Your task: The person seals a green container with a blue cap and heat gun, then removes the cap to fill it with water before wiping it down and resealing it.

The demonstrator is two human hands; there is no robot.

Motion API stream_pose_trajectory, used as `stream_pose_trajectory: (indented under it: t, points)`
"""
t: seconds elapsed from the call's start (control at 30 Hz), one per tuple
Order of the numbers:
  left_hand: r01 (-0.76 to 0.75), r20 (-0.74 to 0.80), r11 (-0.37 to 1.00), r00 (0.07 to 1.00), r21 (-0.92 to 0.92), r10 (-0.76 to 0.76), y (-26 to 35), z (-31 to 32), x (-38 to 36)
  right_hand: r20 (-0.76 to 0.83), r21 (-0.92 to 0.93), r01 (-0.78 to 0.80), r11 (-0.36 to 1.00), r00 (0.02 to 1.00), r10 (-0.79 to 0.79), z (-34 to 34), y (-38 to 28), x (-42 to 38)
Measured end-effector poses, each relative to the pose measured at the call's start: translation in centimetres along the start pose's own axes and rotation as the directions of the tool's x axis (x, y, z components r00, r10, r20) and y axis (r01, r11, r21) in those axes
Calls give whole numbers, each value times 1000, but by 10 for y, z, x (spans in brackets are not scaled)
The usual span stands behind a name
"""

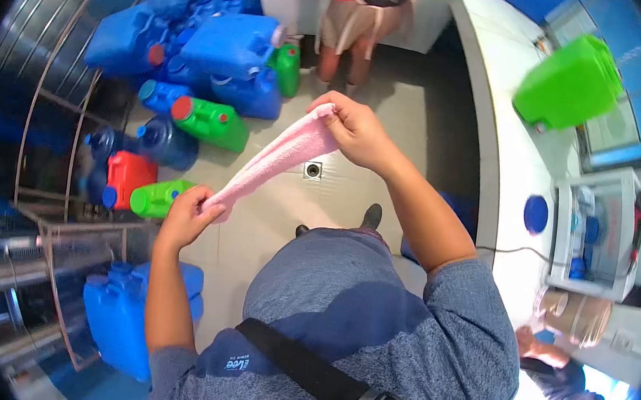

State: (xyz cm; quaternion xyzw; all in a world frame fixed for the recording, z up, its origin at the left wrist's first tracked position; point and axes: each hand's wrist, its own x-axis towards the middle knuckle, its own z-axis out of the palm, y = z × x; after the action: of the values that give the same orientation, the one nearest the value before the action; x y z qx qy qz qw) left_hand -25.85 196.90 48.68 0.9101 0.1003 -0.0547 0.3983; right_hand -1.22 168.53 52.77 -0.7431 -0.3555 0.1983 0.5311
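Observation:
A pink cloth [278, 155] is stretched slantwise between my two hands, above the tiled floor. My left hand [192, 216] is closed on its lower end, with the thumb pressed against the fingers. The upper end is pinched in my right hand [355, 129], which is held farther forward. Beneath the cloth, a square floor drain [313, 170] shows in the tiles. Nearest to my left hand lies a light green jug [156, 198], with a red jug [129, 177] beside it.
Blue water containers [227, 43] are piled at the left by a metal rack [56, 94]. A green container [571, 84] and a round blue lid [536, 215] are on the white counter [483, 76] at right. One person [367, 17] stands ahead; another person [563, 382] is at lower right.

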Motion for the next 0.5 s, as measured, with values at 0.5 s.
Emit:
stream_pose_trajectory:
  t: [0.5]
  points:
    - [-68, -85, 734, 996, -675, 15, 87, 97, 70, 175, 110, 85, 990, 979, -103, 69, 30, -45]
